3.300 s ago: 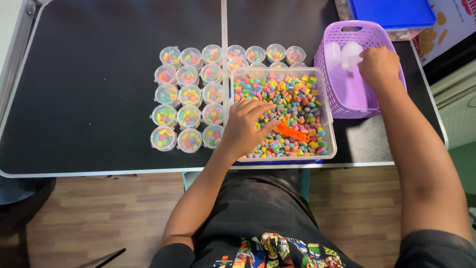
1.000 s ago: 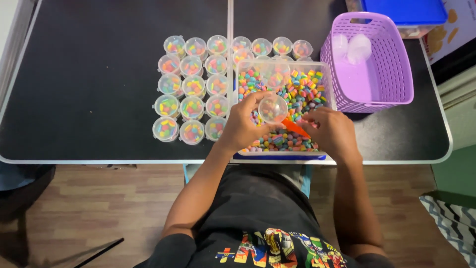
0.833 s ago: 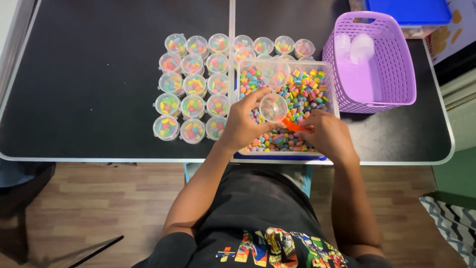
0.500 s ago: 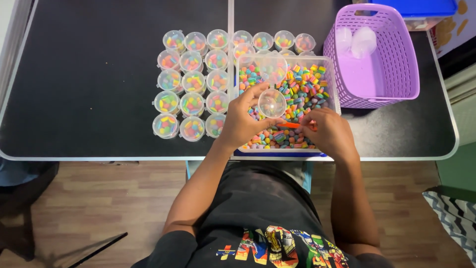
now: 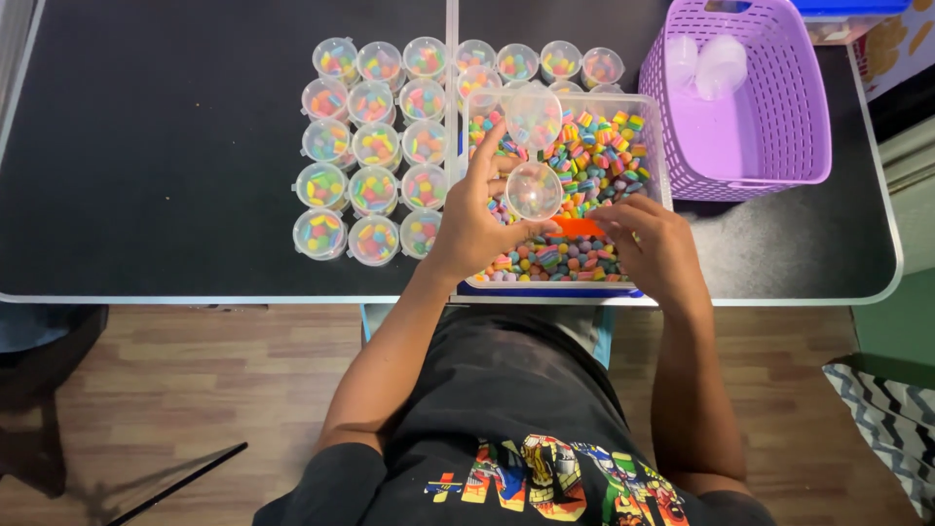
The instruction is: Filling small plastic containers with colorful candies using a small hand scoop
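Fingers [image 5: 487, 161] of the left hand [image 5: 477, 229] pinch a small clear plastic cup [image 5: 534, 190] with its hinged lid open over the clear rectangular tub of multicoloured candy [image 5: 648, 146]; the right hand [image 5: 657, 244] grips an orange scoop [image 5: 577, 227]. Keeping the cup level over the tub should catch spills. Left of the tub, filled lidded cups [image 5: 375, 146] stand in rows on the black desk [image 5: 156, 146]; right, a purple basket [image 5: 779, 127] holds empty ones.

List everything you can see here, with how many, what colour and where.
Table: one, black, spanning the view.
Filled cups: about twenty, clear with multicoloured pieces, grouped on the table left of and behind the bin.
Bin: one, clear, full of multicoloured pieces, at the front edge.
Scoop: one, orange, in the bin.
Basket: one, purple, right of the bin.
Spare cups: two, clear, inside the basket.
Empty cup: one, clear, lid open, over the bin.
Left hand: holds the empty cup.
Right hand: on the scoop.
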